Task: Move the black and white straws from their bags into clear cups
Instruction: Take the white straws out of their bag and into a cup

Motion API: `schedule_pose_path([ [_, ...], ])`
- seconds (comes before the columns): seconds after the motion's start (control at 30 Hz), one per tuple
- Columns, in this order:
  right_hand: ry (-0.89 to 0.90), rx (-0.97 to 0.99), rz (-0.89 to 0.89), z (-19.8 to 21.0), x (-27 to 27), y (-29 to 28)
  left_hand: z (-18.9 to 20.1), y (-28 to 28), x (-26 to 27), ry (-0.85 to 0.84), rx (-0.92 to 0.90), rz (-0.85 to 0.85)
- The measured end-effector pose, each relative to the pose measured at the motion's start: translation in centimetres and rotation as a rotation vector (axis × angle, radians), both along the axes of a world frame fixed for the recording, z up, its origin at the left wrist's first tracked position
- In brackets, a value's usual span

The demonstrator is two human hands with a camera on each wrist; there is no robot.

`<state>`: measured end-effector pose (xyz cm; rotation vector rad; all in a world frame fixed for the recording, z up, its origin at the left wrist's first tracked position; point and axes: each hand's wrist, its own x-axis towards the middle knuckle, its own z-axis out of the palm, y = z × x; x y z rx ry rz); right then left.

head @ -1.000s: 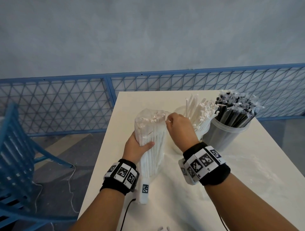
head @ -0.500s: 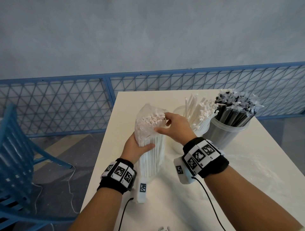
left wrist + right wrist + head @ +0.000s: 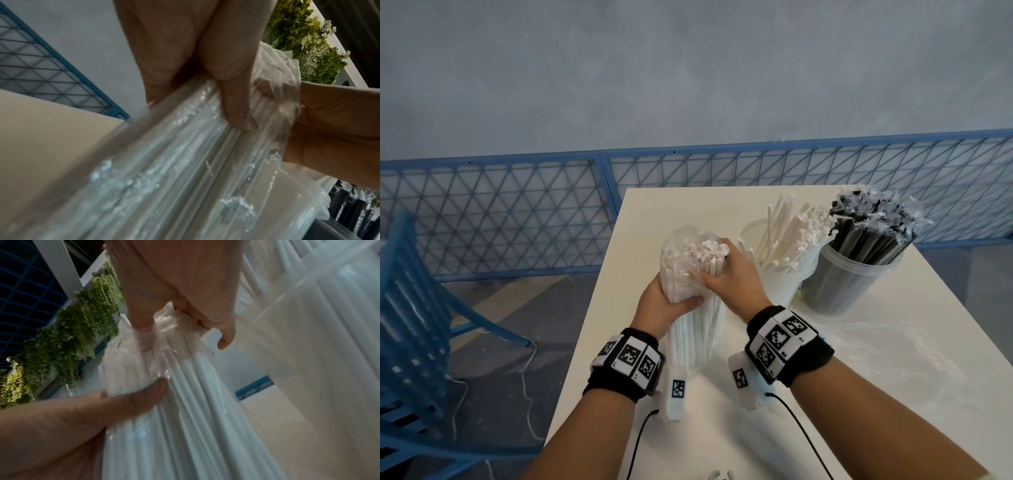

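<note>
A clear bag of white straws (image 3: 690,274) stands upright on the white table (image 3: 859,359). My left hand (image 3: 671,301) grips the bag (image 3: 185,162) round its middle from the left. My right hand (image 3: 732,274) reaches into the bag's open top and grips a bunch of white straws (image 3: 185,386) there. Behind it a clear cup (image 3: 784,277) holds loose white straws. To its right a second clear cup (image 3: 849,281) is full of black straws. In the right wrist view my left hand's thumb (image 3: 144,395) presses the bag's plastic.
An empty crumpled clear bag (image 3: 887,356) lies flat on the table at the right. A blue mesh fence (image 3: 500,216) runs behind the table. A blue chair (image 3: 410,325) stands off the table's left side. Cables hang from both wristbands.
My right hand has dropped from the bag's top edge and closed round the straw tops. The bag now leans slightly left in my left hand.
</note>
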<state>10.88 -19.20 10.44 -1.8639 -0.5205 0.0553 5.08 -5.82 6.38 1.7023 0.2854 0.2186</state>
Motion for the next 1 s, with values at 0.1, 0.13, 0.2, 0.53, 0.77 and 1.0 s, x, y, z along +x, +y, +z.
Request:
schedule_pose_path([
  [0.1,-0.015,0.108,-0.021,-0.6,-0.8,0.3,0.0,0.0,0.0,0.000,-0.022,0.012],
  [0.13,-0.023,0.144,-0.040,-0.8,-1.0,0.4,0.0,-0.1,0.1,0.001,-0.023,0.018],
  [0.2,-0.037,0.213,-0.073,-1.0,-1.4,0.6,0.2,-0.3,0.1,0.001,-0.019,0.033],
  [0.53,-0.149,0.334,-0.117,1.0,-1.2,0.7,0.2,-0.5,0.1,0.025,-0.152,0.029],
  [0.77,-0.200,0.407,-0.129,4.2,-0.4,0.1,-0.1,-0.4,0.0,0.050,-0.117,0.037],
  [1.0,-0.095,0.443,0.106,6.0,-0.5,-0.9,0.3,-0.3,0.0,0.044,-0.106,0.092],
])
